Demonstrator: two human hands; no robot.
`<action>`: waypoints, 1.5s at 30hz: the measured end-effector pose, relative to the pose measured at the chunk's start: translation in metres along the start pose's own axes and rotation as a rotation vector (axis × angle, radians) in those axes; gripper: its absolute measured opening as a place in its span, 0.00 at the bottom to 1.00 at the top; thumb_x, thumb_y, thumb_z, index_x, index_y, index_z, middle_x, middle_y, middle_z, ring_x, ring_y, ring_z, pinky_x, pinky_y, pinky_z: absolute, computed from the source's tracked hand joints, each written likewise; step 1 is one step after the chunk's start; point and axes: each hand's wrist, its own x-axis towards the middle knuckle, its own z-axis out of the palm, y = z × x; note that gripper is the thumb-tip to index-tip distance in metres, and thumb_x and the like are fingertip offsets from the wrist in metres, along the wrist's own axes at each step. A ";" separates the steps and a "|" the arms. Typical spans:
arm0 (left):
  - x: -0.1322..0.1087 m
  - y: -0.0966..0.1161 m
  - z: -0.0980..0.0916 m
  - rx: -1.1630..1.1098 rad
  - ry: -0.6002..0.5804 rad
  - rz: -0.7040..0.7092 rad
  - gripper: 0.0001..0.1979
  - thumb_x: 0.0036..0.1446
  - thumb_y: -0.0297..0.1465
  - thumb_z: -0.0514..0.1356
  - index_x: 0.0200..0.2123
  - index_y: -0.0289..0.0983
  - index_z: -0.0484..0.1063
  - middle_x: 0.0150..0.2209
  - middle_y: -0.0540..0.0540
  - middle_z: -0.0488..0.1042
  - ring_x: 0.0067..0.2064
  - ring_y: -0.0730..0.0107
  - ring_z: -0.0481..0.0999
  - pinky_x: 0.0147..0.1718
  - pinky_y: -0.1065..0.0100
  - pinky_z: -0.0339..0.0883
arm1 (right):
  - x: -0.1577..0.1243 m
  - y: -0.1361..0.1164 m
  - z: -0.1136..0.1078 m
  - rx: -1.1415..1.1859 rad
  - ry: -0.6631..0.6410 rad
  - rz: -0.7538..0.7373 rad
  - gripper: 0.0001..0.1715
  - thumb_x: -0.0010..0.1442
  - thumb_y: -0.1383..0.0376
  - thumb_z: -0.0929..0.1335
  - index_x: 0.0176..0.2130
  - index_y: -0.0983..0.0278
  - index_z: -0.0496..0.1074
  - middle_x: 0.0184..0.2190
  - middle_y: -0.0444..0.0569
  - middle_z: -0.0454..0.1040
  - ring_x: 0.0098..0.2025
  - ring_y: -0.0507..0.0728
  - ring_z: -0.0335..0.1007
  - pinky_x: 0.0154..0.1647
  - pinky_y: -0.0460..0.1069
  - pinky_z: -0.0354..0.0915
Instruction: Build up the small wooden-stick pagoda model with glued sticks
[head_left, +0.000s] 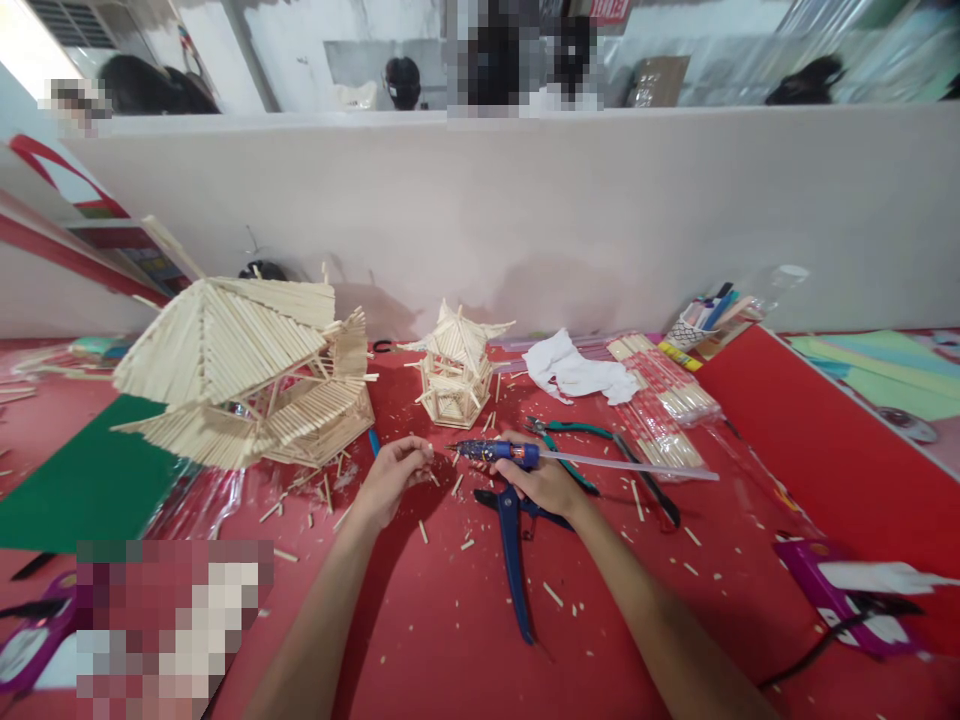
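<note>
My right hand (536,480) grips a blue hot glue gun (495,452), its tip pointing left and a long clear glue stick (630,463) sticking out of its back. Just left of that tip, my left hand (396,478) pinches a tiny pale piece, too small to name. Beyond the hands stands a small pavilion model (454,370) of wooden sticks. A larger stick pavilion (240,370) rests at the left. Under my right hand lie blue-handled cutters (513,565), with green-handled pliers (574,450) beside them.
Packs of wooden sticks (660,390) and a crumpled white tissue (577,368) lie at the back right, near a pen cup (694,325). Stick offcuts litter the red table (435,640). A white partition (480,210) borders the back; people are beyond it.
</note>
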 end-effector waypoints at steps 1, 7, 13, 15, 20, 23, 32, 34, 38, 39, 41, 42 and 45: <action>0.000 0.000 0.000 -0.006 0.001 -0.001 0.14 0.40 0.34 0.71 0.28 0.35 0.73 0.28 0.52 0.71 0.27 0.80 0.68 0.31 0.75 0.66 | 0.000 -0.002 -0.001 -0.025 -0.008 -0.031 0.15 0.61 0.51 0.68 0.35 0.60 0.73 0.30 0.45 0.75 0.32 0.55 0.71 0.34 0.49 0.67; 0.000 0.000 0.001 -0.024 -0.007 0.010 0.14 0.40 0.35 0.72 0.27 0.35 0.73 0.24 0.54 0.67 0.24 0.81 0.62 0.26 0.76 0.59 | -0.001 -0.018 -0.003 -0.271 -0.129 -0.315 0.13 0.63 0.56 0.67 0.32 0.61 0.70 0.33 0.47 0.71 0.36 0.55 0.69 0.38 0.49 0.65; -0.001 0.000 0.001 -0.054 -0.040 0.013 0.16 0.40 0.37 0.72 0.27 0.34 0.73 0.22 0.55 0.61 0.23 0.81 0.57 0.22 0.76 0.50 | -0.004 -0.016 0.002 -0.511 -0.102 -0.567 0.17 0.66 0.52 0.66 0.34 0.62 0.67 0.34 0.50 0.70 0.34 0.55 0.67 0.35 0.48 0.63; 0.000 -0.001 0.001 -0.078 -0.043 0.001 0.15 0.40 0.36 0.72 0.27 0.34 0.73 0.22 0.55 0.61 0.23 0.82 0.57 0.22 0.77 0.51 | -0.004 -0.014 0.004 -0.599 -0.090 -0.624 0.19 0.65 0.50 0.65 0.34 0.63 0.67 0.33 0.50 0.70 0.34 0.55 0.67 0.33 0.48 0.63; 0.000 -0.001 0.004 -0.119 -0.036 -0.041 0.16 0.38 0.34 0.73 0.26 0.34 0.72 0.20 0.56 0.58 0.23 0.82 0.56 0.23 0.77 0.54 | -0.005 -0.015 0.005 -0.747 -0.058 -0.685 0.22 0.66 0.48 0.64 0.32 0.62 0.67 0.31 0.50 0.70 0.32 0.56 0.66 0.31 0.48 0.61; -0.001 0.000 0.006 -0.134 -0.038 -0.045 0.16 0.38 0.35 0.73 0.26 0.34 0.72 0.20 0.56 0.57 0.23 0.82 0.55 0.23 0.78 0.54 | -0.006 -0.017 0.005 -0.769 -0.050 -0.696 0.21 0.67 0.49 0.63 0.32 0.62 0.67 0.31 0.50 0.70 0.32 0.56 0.65 0.31 0.48 0.62; -0.002 0.000 0.007 -0.163 -0.051 -0.047 0.16 0.39 0.35 0.73 0.25 0.34 0.71 0.20 0.57 0.57 0.23 0.82 0.55 0.23 0.78 0.53 | -0.006 -0.018 0.005 -0.776 -0.039 -0.689 0.21 0.67 0.50 0.63 0.31 0.62 0.66 0.29 0.49 0.68 0.31 0.56 0.64 0.29 0.49 0.58; -0.001 -0.001 0.006 -0.165 -0.051 -0.050 0.16 0.39 0.35 0.73 0.25 0.34 0.70 0.20 0.57 0.56 0.23 0.82 0.55 0.23 0.78 0.53 | -0.006 -0.018 0.005 -0.791 -0.031 -0.687 0.21 0.67 0.50 0.63 0.30 0.61 0.65 0.29 0.48 0.67 0.30 0.55 0.64 0.29 0.49 0.58; -0.001 -0.002 0.006 -0.169 -0.057 -0.059 0.15 0.41 0.35 0.72 0.26 0.34 0.70 0.21 0.57 0.56 0.23 0.82 0.55 0.23 0.78 0.52 | -0.006 -0.019 0.005 -0.800 -0.016 -0.711 0.21 0.68 0.50 0.62 0.30 0.61 0.64 0.28 0.48 0.67 0.29 0.55 0.63 0.28 0.49 0.57; -0.001 -0.002 0.006 -0.170 -0.058 -0.059 0.15 0.40 0.35 0.72 0.26 0.34 0.70 0.21 0.56 0.56 0.23 0.82 0.55 0.22 0.78 0.52 | -0.006 -0.019 0.005 -0.800 -0.017 -0.715 0.21 0.68 0.50 0.62 0.30 0.61 0.64 0.28 0.48 0.67 0.29 0.55 0.63 0.28 0.49 0.57; -0.002 -0.001 0.007 -0.167 -0.054 -0.056 0.15 0.40 0.34 0.72 0.26 0.34 0.70 0.21 0.56 0.56 0.23 0.81 0.55 0.22 0.77 0.51 | -0.006 -0.019 0.005 -0.805 -0.021 -0.715 0.22 0.68 0.50 0.62 0.30 0.61 0.65 0.28 0.48 0.67 0.29 0.55 0.62 0.28 0.49 0.57; -0.003 0.000 0.008 -0.165 -0.051 -0.056 0.15 0.39 0.34 0.72 0.26 0.34 0.70 0.21 0.56 0.56 0.23 0.81 0.55 0.22 0.77 0.51 | -0.006 -0.019 0.005 -0.810 -0.020 -0.714 0.23 0.68 0.49 0.62 0.29 0.61 0.65 0.28 0.48 0.66 0.29 0.55 0.62 0.28 0.49 0.57; -0.003 0.000 0.009 -0.165 -0.042 -0.062 0.16 0.39 0.34 0.72 0.26 0.35 0.70 0.20 0.57 0.56 0.23 0.81 0.55 0.22 0.77 0.51 | -0.006 -0.018 0.005 -0.814 -0.017 -0.697 0.23 0.68 0.50 0.62 0.29 0.62 0.65 0.27 0.47 0.66 0.28 0.54 0.61 0.27 0.48 0.56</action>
